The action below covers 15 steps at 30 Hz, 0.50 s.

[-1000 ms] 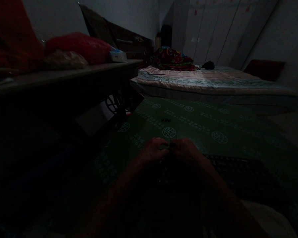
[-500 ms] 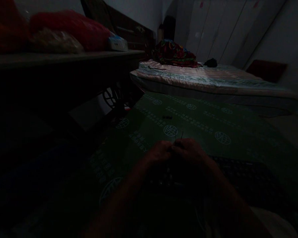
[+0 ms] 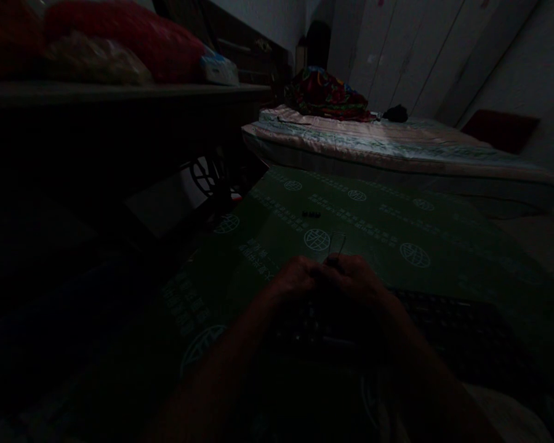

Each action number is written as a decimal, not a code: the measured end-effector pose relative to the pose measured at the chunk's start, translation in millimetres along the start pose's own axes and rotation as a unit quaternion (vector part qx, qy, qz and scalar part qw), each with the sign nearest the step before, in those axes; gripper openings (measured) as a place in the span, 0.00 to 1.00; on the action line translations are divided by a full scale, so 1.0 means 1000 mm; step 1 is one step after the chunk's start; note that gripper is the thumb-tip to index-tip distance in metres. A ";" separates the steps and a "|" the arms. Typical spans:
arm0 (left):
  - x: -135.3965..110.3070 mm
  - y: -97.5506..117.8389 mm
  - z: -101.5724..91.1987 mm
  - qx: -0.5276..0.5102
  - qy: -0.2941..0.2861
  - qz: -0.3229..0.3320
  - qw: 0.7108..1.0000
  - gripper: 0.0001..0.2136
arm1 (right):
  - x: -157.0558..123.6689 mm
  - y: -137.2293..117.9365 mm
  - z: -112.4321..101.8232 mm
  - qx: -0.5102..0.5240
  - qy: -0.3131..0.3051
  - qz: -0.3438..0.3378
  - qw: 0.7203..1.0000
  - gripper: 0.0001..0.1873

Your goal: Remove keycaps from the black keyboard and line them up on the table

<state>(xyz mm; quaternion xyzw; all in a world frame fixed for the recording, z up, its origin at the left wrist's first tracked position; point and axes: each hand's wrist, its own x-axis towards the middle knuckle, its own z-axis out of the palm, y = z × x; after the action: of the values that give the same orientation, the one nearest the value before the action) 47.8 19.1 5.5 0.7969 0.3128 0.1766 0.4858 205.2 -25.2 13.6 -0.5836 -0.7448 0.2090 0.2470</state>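
The room is very dim. My left hand (image 3: pixel 292 282) and my right hand (image 3: pixel 356 282) meet close together low in the middle of the view, over a green printed sheet (image 3: pixel 373 234) on the floor. Both hands have their fingers pinched together. A thin wire-like loop (image 3: pixel 337 243) sticks up from between the fingertips of my right hand. Below the hands lies dark material (image 3: pixel 314 332) that I cannot make out.
A dark table (image 3: pixel 120 98) at the left carries red bags (image 3: pixel 129 37) and a small box (image 3: pixel 219 69). A mattress (image 3: pixel 388 147) with a colourful cloth bundle (image 3: pixel 325 95) lies beyond the sheet. Small dark bits (image 3: pixel 311 215) rest on the sheet.
The view has tilted down slightly. My hands have stayed together, and the thin loop now stands up more plainly above my right fingertips.
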 end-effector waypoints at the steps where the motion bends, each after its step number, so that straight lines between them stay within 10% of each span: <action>1: 0.000 0.001 0.000 0.000 -0.001 -0.001 1.000 0.09 | 0.000 0.000 0.001 -0.004 0.007 -0.002 1.000 0.18; 15: 0.003 -0.002 0.001 0.031 0.000 0.009 0.999 0.10 | 0.000 0.003 0.009 0.041 0.069 -0.005 0.997 0.15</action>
<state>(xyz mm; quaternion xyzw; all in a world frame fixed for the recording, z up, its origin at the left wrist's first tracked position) 50.0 21.0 3.6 0.8146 0.3109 0.1712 0.4588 202.3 -24.9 5.0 -0.5822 -0.7198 0.1972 0.3225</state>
